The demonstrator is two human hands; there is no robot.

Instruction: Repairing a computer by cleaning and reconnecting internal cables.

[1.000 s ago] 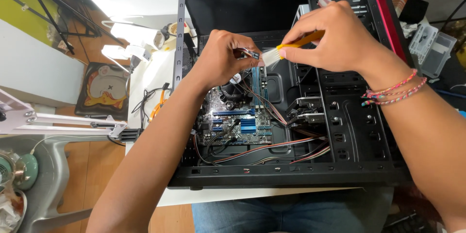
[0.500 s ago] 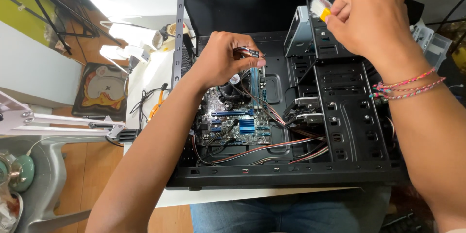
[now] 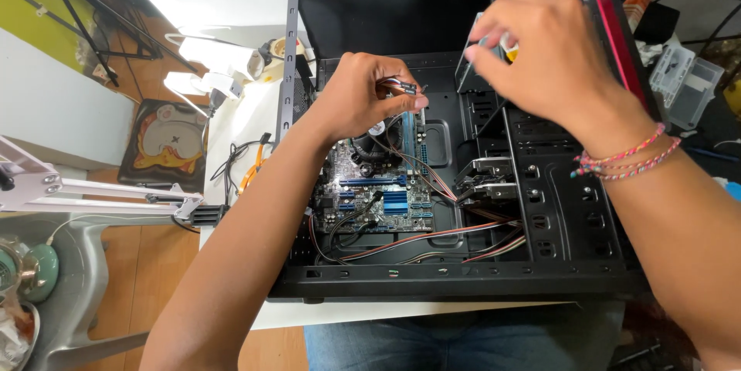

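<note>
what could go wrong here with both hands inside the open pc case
1. The left hand pinches a small dark cable connector just above the green motherboard; a tug could strain its thin red and black wires.
2. The right hand holds a yellow-handled tool, mostly hidden, by the grey metal drive cage; a slip might drop it onto the board.
</note>
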